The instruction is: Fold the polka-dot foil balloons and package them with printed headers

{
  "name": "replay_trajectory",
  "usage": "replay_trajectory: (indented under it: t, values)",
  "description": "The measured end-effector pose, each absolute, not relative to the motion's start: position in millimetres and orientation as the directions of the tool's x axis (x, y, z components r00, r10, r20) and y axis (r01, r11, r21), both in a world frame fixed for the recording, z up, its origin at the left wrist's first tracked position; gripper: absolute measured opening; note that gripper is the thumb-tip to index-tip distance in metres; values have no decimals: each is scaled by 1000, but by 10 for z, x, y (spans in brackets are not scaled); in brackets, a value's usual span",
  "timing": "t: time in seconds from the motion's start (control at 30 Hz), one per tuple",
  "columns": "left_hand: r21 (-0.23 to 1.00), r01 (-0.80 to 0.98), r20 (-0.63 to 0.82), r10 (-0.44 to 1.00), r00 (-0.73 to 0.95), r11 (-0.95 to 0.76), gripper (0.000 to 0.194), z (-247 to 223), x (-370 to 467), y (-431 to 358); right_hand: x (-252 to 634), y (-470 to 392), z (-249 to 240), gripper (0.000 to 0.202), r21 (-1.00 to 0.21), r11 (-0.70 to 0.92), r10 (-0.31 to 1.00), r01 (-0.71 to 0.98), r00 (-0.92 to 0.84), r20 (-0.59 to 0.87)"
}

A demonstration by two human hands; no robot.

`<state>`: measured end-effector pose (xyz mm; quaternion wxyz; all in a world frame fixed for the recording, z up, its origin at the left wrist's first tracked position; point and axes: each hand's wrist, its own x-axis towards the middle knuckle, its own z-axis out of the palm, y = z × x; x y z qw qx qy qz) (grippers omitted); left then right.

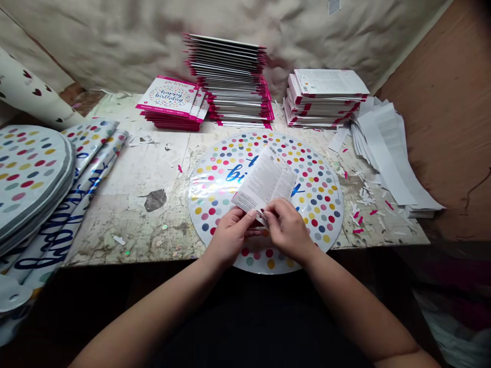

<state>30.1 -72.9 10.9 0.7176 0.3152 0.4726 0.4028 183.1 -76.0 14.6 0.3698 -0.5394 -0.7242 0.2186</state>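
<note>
My left hand [235, 231] is closed on a white printed card packet [264, 176], with the thumb over its lower edge. The packet is tilted, its text side facing up. My right hand [286, 225] pinches the packet's lower right edge, where a small dark red bit shows between the fingertips. Both hands are above a round foil balloon [322, 204], flat on the table, with coloured dots and blue lettering. The packet and hands cover part of the lettering. The balloon's near edge reaches past the table edge.
Tall packet stack [230, 76] at the back, with a "happy birthday" packet pile [169, 99] left and a white pile [326, 94] right. Paper strips [387, 153] and pink scraps [358, 220] lie right. Flat dotted balloons [30, 179] are piled left. The worn table [153, 235] ends near me.
</note>
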Motion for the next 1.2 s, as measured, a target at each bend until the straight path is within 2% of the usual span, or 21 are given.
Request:
replay_trajectory:
  t: [0.07,0.1,0.17,0.2,0.23,0.27,0.3,0.37,0.43,0.5,0.53,0.6,0.67,0.77,0.83,0.87,0.93,1.0,1.07,1.13,1.2]
  values:
    - [884,-228,-375,910,178,408,30,107,237,-698,2026,-754,185,19,-804,218,973,553,-188,135]
    - [916,-179,-336,930,148,360,34,127,193,-678,2171,-762,223,22,-797,164,969,581,-244,21]
    - [972,1,-234,967,97,235,38,232,105,-633,2481,-783,331,30,-633,118,939,765,-294,-180]
    - [980,126,-168,982,88,156,37,318,71,-612,2614,-789,396,32,-504,100,967,858,-204,-155]
    - [967,247,-94,989,110,64,32,425,50,-593,2714,-788,468,33,-409,88,994,908,-107,-24]
    - [938,345,-22,983,182,-43,24,545,43,-573,2774,-778,544,37,-362,83,988,929,-29,151]
    - [899,407,41,955,292,-163,18,670,49,-553,2793,-757,619,42,-370,124,951,921,-4,309]
    - [819,409,169,851,498,-402,16,898,86,-497,2730,-685,753,39,-492,335,891,804,-100,443]
    - [764,364,344,813,470,-533,24,1041,123,-414,2592,-573,833,22,-688,439,892,577,-190,410]
    - [768,324,473,830,295,-552,44,1082,132,-298,2451,-427,843,13,-866,358,934,350,-116,339]
    - [784,305,475,839,265,-540,49,1078,122,-227,2397,-345,827,13,-920,296,954,256,-33,297]
    - [777,328,432,834,343,-537,35,1078,74,-42,2342,-181,776,21,-964,238,963,118,102,250]
    - [635,455,502,782,370,-623,22,1164,-3,233,2368,-44,717,34,-963,264,950,44,158,268]
    - [226,723,772,573,276,-653,30,1480,-126,893,2518,65,605,42,-967,253,940,32,230,254]
    - [33,828,777,535,330,-560,34,1701,-172,1462,2637,73,502,39,-982,180,950,62,248,190]
    - [-30,864,725,584,365,-503,34,1781,-176,1752,2690,63,448,39,-986,150,956,80,243,165]
    - [-132,907,495,766,410,-400,38,1862,-146,2269,2770,12,354,38,-984,115,962,134,233,144]
    - [-144,919,378,838,393,-366,39,1857,-72,2629,2819,-93,300,35,-964,86,968,250,208,140]
    - [-121,935,343,869,355,-334,45,1798,40,2775,2839,-267,283,30,-893,75,986,444,103,134]
    - [-104,939,380,859,343,-329,57,1693,178,2674,2831,-508,264,29,-747,165,986,644,-131,104]
    - [-89,900,443,793,419,-426,60,1526,314,2309,2797,-785,202,44,-574,348,915,741,-402,36]
